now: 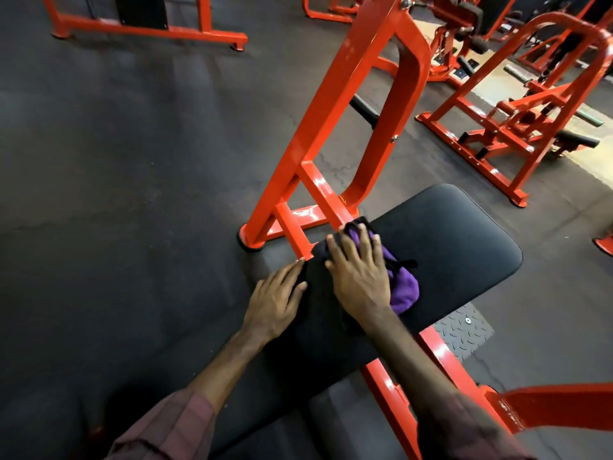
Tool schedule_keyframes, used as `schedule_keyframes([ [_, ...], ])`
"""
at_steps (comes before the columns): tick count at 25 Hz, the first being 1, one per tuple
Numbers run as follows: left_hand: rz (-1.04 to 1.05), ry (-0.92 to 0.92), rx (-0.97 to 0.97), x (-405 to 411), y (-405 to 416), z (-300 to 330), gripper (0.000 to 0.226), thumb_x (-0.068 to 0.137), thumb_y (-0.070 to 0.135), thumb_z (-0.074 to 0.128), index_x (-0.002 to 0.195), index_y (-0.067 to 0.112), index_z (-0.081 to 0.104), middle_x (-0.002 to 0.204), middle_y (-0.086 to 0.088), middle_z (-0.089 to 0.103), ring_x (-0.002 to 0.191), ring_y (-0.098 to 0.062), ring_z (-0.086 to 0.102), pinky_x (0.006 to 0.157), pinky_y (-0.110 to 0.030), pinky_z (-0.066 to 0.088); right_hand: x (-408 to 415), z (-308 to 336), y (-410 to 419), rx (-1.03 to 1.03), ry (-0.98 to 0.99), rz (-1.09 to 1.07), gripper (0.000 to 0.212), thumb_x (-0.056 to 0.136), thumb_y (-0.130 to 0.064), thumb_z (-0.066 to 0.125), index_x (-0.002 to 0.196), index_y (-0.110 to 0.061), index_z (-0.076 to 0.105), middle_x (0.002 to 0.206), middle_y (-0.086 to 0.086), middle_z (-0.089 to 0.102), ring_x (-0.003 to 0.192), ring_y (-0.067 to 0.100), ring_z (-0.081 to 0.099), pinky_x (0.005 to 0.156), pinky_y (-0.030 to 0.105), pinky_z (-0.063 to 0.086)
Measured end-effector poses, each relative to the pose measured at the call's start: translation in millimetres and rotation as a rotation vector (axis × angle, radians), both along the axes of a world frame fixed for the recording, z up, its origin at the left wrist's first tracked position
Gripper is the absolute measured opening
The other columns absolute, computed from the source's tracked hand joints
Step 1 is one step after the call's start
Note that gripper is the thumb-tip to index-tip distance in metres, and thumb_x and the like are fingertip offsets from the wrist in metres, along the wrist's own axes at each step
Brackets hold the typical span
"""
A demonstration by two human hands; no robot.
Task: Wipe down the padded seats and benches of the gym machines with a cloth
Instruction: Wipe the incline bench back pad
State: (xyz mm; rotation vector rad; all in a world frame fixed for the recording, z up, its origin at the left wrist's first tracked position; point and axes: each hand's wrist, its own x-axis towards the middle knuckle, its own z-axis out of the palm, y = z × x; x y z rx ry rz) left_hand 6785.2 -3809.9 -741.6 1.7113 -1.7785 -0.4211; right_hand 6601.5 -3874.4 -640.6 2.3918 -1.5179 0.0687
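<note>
Farthest left of both hands lies dark rubber gym flooring (116, 177), with another orange frame (146, 28) well beyond the fingertips.

The left hand (277, 300) rests flat on the near-left edge of the black padded bench (447, 247), fingers straight and relaxed, gripping nothing; it seems to steady the person's lean over the pad. Just past its fingertips, an orange steel upright (335, 104) and its cross braces rise from the floor, the lowest brace almost touching the pad's edge.

Just right of it, the right hand (360, 277) lies palm down on a purple cloth (403, 288), fingers spread and straight, pressing the cloth onto the bench rather than clutching it. The cloth is bunched, showing beyond the fingertips and out to the right of the palm, and sits on the pad's left portion, close to the frame.

Right of that hand, the bench top stretches away uncovered by either hand to its rounded far corner. Below the wrist, a diamond-plate footplate (464, 330) shows under the pad's edge, and farther right stand more orange machines (517, 121).

The step in hand appears to be wiping this bench, with the stroke near the frame side. The next move probably calls for sliding the cloth rightward across the pad under steady downward pressure, keeping it flat so it does not roll up, while the left hand braces.
</note>
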Motion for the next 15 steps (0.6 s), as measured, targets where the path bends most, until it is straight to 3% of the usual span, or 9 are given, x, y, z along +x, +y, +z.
schedule_keyframes([
  [2, -0.015, 0.001, 0.012, 1.5, 2.3, -1.6, 0.058, 0.11, 0.055, 0.029, 0.164, 0.032, 0.033, 0.164, 0.014, 0.04, 0.141, -0.011, 0.046, 0.103, -0.036, 0.045, -23.2, -10.1, 17.8, -0.027, 0.05, 0.197, 0.053, 0.112, -0.042, 0.04, 0.16, -0.021, 0.042, 0.167, 0.006, 0.038, 0.161, 0.037, 0.016, 0.127, 0.059, 0.019],
  [4, -0.013, 0.004, 0.025, 6.5, 6.7, -4.8, 0.059, 0.11, 0.056, 0.028, 0.165, 0.034, 0.029, 0.165, 0.016, 0.038, 0.14, -0.01, 0.046, 0.104, -0.034, 0.042, -51.1, -0.4, 25.5, -0.035, 0.086, 0.259, 0.055, 0.113, -0.044, 0.036, 0.164, -0.024, 0.036, 0.172, 0.002, 0.029, 0.162, 0.033, 0.013, 0.129, 0.057, 0.017],
  [9, -0.024, 0.022, 0.048, 15.3, 11.9, -5.0, 0.059, 0.111, 0.056, 0.029, 0.166, 0.035, 0.026, 0.166, 0.019, 0.034, 0.137, -0.011, 0.046, 0.107, -0.035, 0.039, 8.4, 6.9, -19.9, -0.022, 0.006, -0.066, 0.053, 0.11, -0.038, 0.04, 0.158, -0.015, 0.044, 0.159, 0.011, 0.046, 0.157, 0.044, 0.022, 0.126, 0.062, 0.016],
  [15, -0.054, 0.038, 0.055, 17.9, 10.6, -10.3, 0.058, 0.112, 0.055, 0.029, 0.166, 0.037, 0.022, 0.167, 0.02, 0.031, 0.141, -0.009, 0.044, 0.108, -0.035, 0.039, -34.4, -9.7, 39.2, -0.034, 0.031, 0.256, 0.055, 0.112, -0.041, 0.04, 0.163, -0.021, 0.038, 0.17, 0.004, 0.033, 0.161, 0.034, 0.018, 0.128, 0.056, 0.021],
])
